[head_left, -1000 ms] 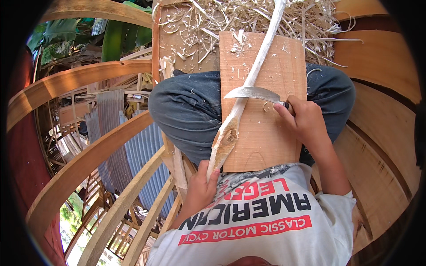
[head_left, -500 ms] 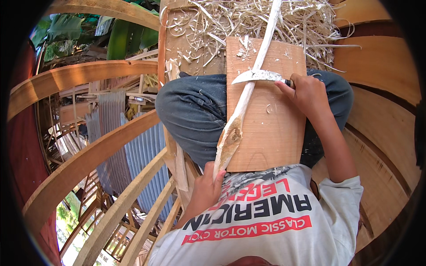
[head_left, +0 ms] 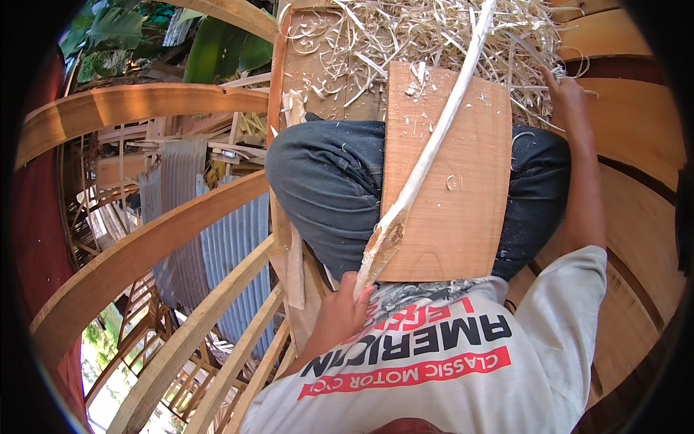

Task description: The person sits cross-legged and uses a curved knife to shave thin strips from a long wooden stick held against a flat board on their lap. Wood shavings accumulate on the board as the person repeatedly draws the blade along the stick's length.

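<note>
A long, pale, peeled stick (head_left: 441, 137) slants across a flat wooden board (head_left: 455, 195) on my lap. My left hand (head_left: 347, 307) is closed round the stick's near end, beside my shirt. A brown, rough patch shows on the stick just above that hand. My right hand (head_left: 567, 94) is away from the stick, at the right edge of the shavings, with its fingers mostly curled. From it a greyish strip, which looks like the blade of the curved knife (head_left: 526, 49), points up and left among the shavings. The knife's handle is hidden in the hand.
Curly wood shavings (head_left: 434, 36) are heaped beyond the board, over wooden planks. Curved wooden ribs (head_left: 144, 249) rise at the left, with corrugated metal sheets (head_left: 235, 260) below outside. Curved planks (head_left: 629, 119) wall the right side. My bent legs (head_left: 325, 173) flank the board.
My right hand has lifted the curved knife off the stick and swung it up and right to the shavings. The left hand keeps its hold on the stick. The whole view has shifted slightly.
</note>
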Available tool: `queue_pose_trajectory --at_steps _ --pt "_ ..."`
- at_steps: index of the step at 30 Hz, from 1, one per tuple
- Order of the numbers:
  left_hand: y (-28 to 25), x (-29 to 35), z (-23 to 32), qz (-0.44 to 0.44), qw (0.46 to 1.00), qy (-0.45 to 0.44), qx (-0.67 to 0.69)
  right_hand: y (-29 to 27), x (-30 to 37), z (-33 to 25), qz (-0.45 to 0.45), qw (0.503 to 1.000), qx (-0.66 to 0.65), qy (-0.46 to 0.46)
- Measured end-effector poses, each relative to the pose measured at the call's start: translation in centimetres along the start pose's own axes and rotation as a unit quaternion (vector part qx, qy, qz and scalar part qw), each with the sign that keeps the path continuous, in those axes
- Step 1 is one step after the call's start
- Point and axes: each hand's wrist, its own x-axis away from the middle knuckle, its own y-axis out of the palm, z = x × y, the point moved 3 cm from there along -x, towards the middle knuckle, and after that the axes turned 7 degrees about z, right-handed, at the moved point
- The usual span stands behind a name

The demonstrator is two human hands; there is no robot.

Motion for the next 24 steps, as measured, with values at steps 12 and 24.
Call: queue_pose_trajectory --at_steps 12,24 --pt "-0.3 -1.0 2.1 0.033 0.999 0.033 -0.021 -6.1 15.3 -10.5 -0.121 0.976 -0.165 -0.069" --pt "0.3 -0.5 2.2 0.06 0.996 0.058 -0.043 -6.9 16.3 -12.2 -0.173 0.968 -0.104 -0.146"
